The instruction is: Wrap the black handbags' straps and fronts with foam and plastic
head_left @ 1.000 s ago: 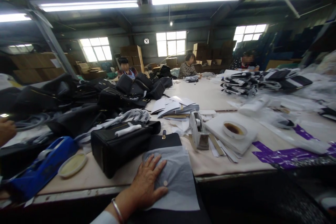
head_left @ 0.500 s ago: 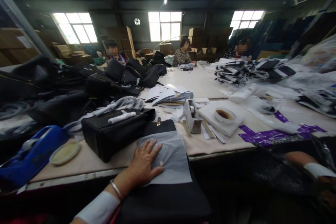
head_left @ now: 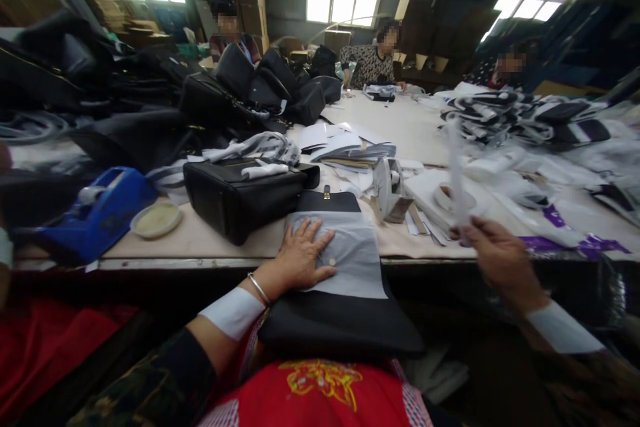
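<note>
My left hand (head_left: pixel 303 253) lies flat and open on a grey tissue sheet (head_left: pixel 350 253) that covers a flat black bag (head_left: pixel 340 320) hanging over the table edge onto my lap. My right hand (head_left: pixel 493 255) is raised at the right, fingers pinched on a blurred white strip (head_left: pixel 456 167) that stands up from it. A black boxy handbag (head_left: pixel 240 193) sits just left of my left hand.
A blue tape dispenser (head_left: pixel 95 210) and a shallow dish (head_left: pixel 157 219) sit at the left. A grey tape dispenser (head_left: pixel 387 192), paper stacks (head_left: pixel 345 147) and purple-printed sheets (head_left: pixel 565 230) lie right. Black bags pile up at the back left. Three people sit at the far end.
My right hand has come up from below the table edge, pinching a white strip. The view has tilted down, showing my lap. My left hand stays flat on the tissue.
</note>
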### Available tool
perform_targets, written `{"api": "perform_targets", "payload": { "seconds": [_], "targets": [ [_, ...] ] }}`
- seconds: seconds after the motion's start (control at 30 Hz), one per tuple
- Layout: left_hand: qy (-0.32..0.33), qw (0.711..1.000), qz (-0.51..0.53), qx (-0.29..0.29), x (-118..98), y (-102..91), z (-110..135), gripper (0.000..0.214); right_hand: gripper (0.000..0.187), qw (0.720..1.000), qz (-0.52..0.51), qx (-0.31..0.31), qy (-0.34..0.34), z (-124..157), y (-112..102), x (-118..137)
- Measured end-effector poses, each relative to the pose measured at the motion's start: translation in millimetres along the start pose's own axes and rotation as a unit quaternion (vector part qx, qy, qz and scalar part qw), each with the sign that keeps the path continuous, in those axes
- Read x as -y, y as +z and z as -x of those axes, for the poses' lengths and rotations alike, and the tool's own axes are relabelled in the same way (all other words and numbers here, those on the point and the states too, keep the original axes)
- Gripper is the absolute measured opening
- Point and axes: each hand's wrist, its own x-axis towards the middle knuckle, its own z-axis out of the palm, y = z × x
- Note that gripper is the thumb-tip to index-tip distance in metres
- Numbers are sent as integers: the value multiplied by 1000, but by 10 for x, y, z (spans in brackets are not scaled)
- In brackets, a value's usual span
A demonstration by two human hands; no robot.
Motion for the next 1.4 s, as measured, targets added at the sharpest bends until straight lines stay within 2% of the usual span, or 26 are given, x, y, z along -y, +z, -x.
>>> {"api": "perform_targets", "payload": {
  "seconds": [0.03,0.1,0.2,0.3,0.37,0.47,0.6,0.67,0.8,1.0,1.17,1.3,1.4],
  "targets": [
    [0,1000,5,-5,5,9,6,89,36,997,0,52,-56,-46,264,204],
    [-4,1000,15,-15,11,24,20,88,27,967,10,189,-174,-126,767,572],
    [-13,999,28,-31,8,27,47,87,27,934,56,254,-247,-209,1360,859],
    [-13,998,31,-52,0,7,79,85,30,912,114,296,-260,-277,1672,823],
    [-15,998,28,-57,-7,-8,93,84,30,904,136,307,-264,-325,1713,723],
    [-14,998,20,-59,-23,-25,102,83,31,898,166,307,-267,-384,1598,627],
    [1,997,1,-79,-51,-49,105,82,34,866,265,288,-312,-376,1416,676],
    [22,996,-9,-91,-54,-66,105,81,33,846,307,269,-343,-344,1401,713],
    [41,995,-11,-92,-30,-91,95,82,31,828,320,257,-383,-311,1448,707],
    [25,998,-2,-60,-8,-55,69,82,22,844,273,283,-363,-375,1457,817],
    [25,998,-6,-49,5,-57,37,85,32,838,217,331,-376,-164,1678,1037],
    [48,998,-19,-31,54,-267,52,75,32,871,226,280,-333,74,1860,1021],
    [49,997,-34,-50,27,-443,56,58,30,878,216,268,-332,148,1894,972]
  ]
}}
